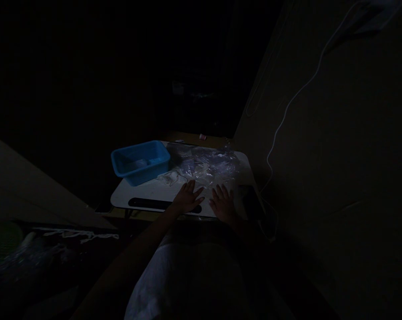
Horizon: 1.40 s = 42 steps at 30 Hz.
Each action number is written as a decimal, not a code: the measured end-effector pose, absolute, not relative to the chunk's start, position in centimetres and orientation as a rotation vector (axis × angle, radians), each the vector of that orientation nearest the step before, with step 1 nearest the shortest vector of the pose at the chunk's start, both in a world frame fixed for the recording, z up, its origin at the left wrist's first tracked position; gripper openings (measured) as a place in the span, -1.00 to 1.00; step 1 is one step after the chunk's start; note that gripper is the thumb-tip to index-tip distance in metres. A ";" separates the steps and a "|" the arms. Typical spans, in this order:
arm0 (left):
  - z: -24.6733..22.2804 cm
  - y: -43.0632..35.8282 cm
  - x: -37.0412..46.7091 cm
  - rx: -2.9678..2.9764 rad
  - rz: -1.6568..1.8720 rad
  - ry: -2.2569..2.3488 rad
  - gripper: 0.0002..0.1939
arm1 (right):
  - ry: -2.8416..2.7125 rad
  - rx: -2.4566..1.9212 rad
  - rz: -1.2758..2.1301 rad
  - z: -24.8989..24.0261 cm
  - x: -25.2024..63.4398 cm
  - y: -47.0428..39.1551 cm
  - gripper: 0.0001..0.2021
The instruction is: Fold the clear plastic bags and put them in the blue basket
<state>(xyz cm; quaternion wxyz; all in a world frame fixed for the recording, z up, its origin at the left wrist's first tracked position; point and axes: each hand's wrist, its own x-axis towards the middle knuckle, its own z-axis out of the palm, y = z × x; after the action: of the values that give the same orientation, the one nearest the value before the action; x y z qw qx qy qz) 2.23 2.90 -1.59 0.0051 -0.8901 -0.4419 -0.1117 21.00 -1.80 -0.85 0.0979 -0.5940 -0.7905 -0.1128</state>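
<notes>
Both of my hands rest over the near part of a small white table (122, 194), with fingers spread and nothing held. My left hand (186, 198) reaches past the dark slot (147, 203) along the table's front edge. Close beside it, my right hand (222, 203) lies palm down. Just beyond the fingertips is a heap of clear plastic bags (217, 162), crinkled and shiny. A crumpled whitish piece (171, 178) lies left of them; its kind is hard to tell. At the table's left stands a blue plastic basin (144, 174) with something pale inside.
A dark flat object like a phone (250, 201) lies at the table's right, near a white cable (285, 113) hanging down the wall (347, 146). A small pinkish item (202, 137) sits behind the table. The room is very dark; much of the surroundings is hidden.
</notes>
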 end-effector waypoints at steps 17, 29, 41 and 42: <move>-1.6 2.9 2.1 -2.771 -0.336 -1.367 -0.47 | -2.352 -1.789 -0.239 -1.0 19.7 -1.7 -0.44; -1.6 3.0 2.3 -2.752 -0.273 -1.475 -0.30 | -2.331 -1.817 -0.214 -0.9 19.6 -1.8 -0.44; -0.3 3.9 1.1 -2.916 -0.552 -1.563 -0.47 | -2.312 -1.817 -0.162 -0.9 19.5 -1.7 -0.44; -0.2 3.8 1.1 -2.932 -0.558 -1.540 -0.47 | -2.312 -1.813 -0.163 -0.9 19.5 -1.7 -0.44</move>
<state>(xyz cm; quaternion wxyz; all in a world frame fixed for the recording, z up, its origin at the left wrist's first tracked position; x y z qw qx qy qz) 1.13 3.79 -0.21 -0.1083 -0.8678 -0.4559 -0.1652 19.49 -1.68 -0.88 0.0992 -0.6130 -0.7819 -0.0549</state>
